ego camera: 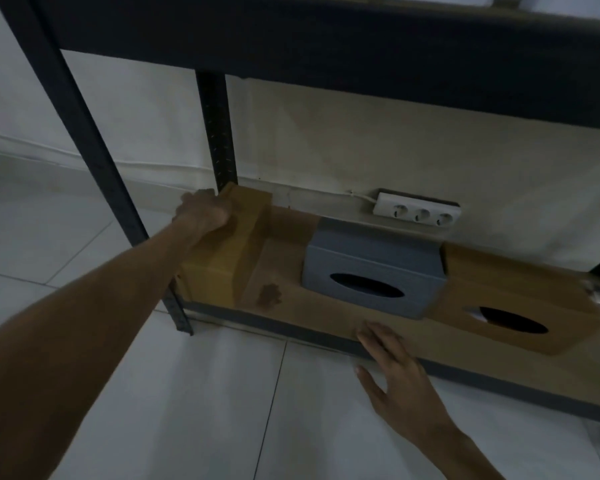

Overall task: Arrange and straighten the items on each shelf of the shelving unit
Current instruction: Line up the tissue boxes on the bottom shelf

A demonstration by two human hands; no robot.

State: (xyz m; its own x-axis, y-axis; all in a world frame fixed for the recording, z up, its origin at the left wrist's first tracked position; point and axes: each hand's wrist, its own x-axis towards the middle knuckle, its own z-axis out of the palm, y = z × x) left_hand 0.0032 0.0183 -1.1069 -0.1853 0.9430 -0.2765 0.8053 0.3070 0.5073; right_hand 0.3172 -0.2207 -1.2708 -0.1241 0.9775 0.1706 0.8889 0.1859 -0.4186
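A taped cardboard box (222, 261) lies at the left end of the bottom shelf (326, 317), by the rear post. My left hand (203, 213) grips its far left top edge, fingers curled over it. A grey tissue box (371, 271) with an oval slot stands in the shelf's middle. A brown tissue box (520, 306) with an oval slot lies at the right. My right hand (392, 365) rests flat with fingers spread on the shelf's front edge, below the grey box, holding nothing.
Dark metal posts (219, 133) and an upper shelf beam (326, 39) frame the opening. A white power strip (418, 210) lies against the wall behind the grey box. White floor tiles (222, 393) spread in front of the unit.
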